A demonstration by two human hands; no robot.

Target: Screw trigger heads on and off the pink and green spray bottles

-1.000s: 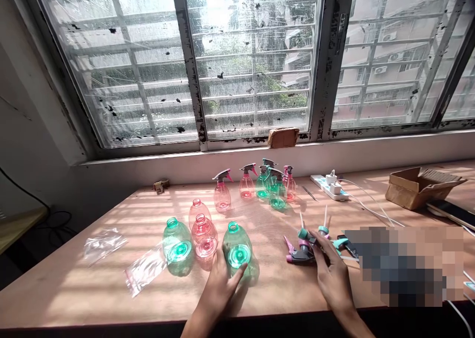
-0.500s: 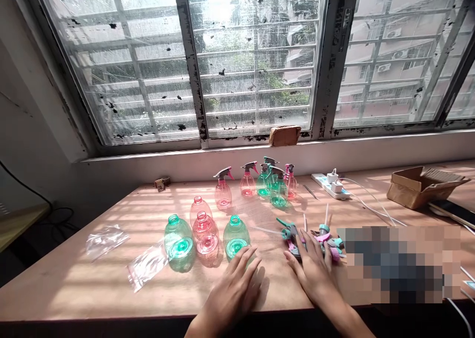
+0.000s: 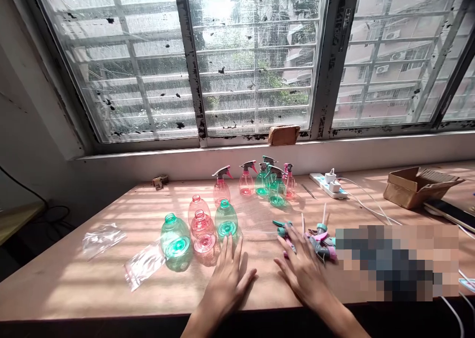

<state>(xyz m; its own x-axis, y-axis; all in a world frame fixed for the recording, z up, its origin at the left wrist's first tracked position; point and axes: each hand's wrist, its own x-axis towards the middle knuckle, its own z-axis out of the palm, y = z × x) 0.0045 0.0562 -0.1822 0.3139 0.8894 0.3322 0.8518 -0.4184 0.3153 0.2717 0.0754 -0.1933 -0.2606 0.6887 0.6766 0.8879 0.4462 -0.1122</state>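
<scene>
My left hand (image 3: pixel 227 274) is open, its fingers stretched toward the base of an uncapped green bottle (image 3: pixel 226 218); whether the fingertips touch it I cannot tell. Beside that bottle stand two uncapped pink bottles, a nearer one (image 3: pixel 203 229) and one behind it (image 3: pixel 195 207). Farther left is another uncapped green bottle (image 3: pixel 175 236). My right hand (image 3: pixel 305 266) has its fingers spread at the pile of spray heads (image 3: pixel 323 249), hiding some of them. These heads are grey with green or pink parts, and thin tubes stick up from them.
Several assembled spray bottles (image 3: pixel 277 192) stand toward the back. Two clear plastic bags (image 3: pixel 143 266) lie at left. A power strip (image 3: pixel 329 187) with chargers and cables, an open cardboard box (image 3: pixel 408 192) and a blurred-out patch occupy the right side. The window wall closes off the back.
The green bottle by my left hand has shifted back and left. My left hand has moved left with its fingers straighter, and my right hand has spread and drawn slightly left.
</scene>
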